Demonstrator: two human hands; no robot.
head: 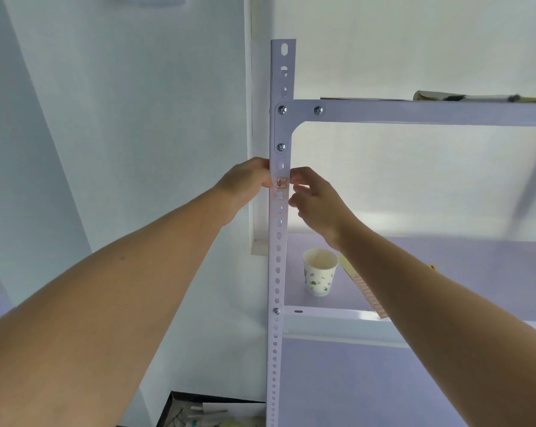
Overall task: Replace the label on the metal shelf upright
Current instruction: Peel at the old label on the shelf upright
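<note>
Left hand (247,184) grips the white perforated metal upright (278,260); right hand (317,202), fingers curled, touches the small red-printed label (281,183), hold unclear; peel slowly.

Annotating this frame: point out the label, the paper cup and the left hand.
label (282,183): head view, printed face.
paper cup (318,282): head view, patterned side wall.
left hand (245,185): head view, back of hand.

Count from where I stand:
- My hands: two, left hand (248,184) and right hand (317,202), mid-frame.
- Upright (279,260), perforated: one, centre.
- Label (281,183): one.
- Bolts (282,110): four, three at upper centre and one lower.
- Paper cup (319,276): one, right of centre.
- Shelf rails (414,114): two.
</note>
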